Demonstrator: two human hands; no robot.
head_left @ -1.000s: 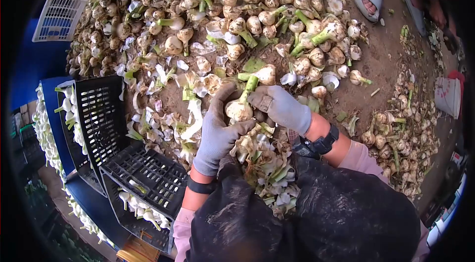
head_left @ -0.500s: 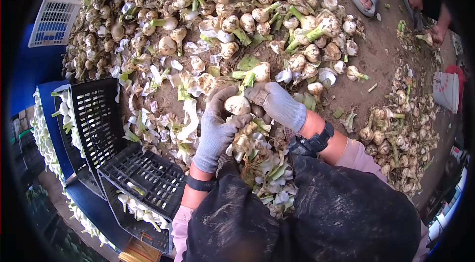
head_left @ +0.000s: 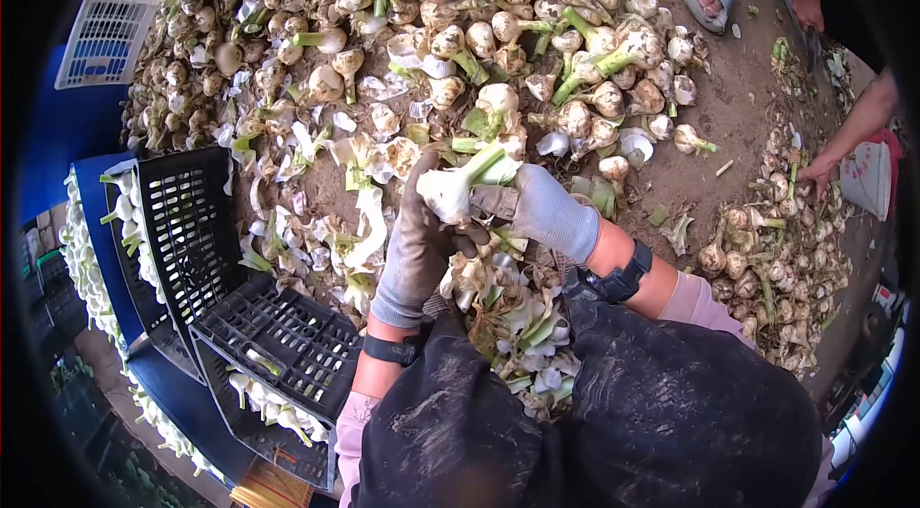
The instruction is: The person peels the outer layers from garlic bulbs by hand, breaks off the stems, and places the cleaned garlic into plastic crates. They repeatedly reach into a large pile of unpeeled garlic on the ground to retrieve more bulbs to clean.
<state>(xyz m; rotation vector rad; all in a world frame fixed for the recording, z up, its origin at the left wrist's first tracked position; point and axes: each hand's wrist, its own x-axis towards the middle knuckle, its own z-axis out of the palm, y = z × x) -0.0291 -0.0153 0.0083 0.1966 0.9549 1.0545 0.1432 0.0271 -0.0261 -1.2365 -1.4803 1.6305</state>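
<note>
Garlic bulb (head_left: 446,194) is up in both gloved hands at the centre of the view. Take the scene from the big end. The heap of unpeeled bulbs (head_left: 431,10) fills everything from ten to one o'clock, dirty skins and green stalks tangled together. At eight o'clock sit the black crates (head_left: 192,230), with clean white bulbs showing in the nearer one. Just below the hands, at six o'clock, a pile of peelings (head_left: 508,307) lies against the dark apron. Out at three o'clock a co-worker's hand (head_left: 815,168) reaches into a smaller pile, well apart.

Now the grip. The left hand (head_left: 417,249) is wrapped under the bulb, fingers closed round it and thumb on top. The right hand (head_left: 546,211) is closed tight where the bulb meets its green stalk (head_left: 489,163), which points to one o'clock.

As I read it, the outer skin is coming off. Doing it well calls for a steady left-hand cradle and a right-hand pull along the stalk line, not across it, so the skin strips in one piece. The waste should drop onto the peelings, clear of the crates.
</note>
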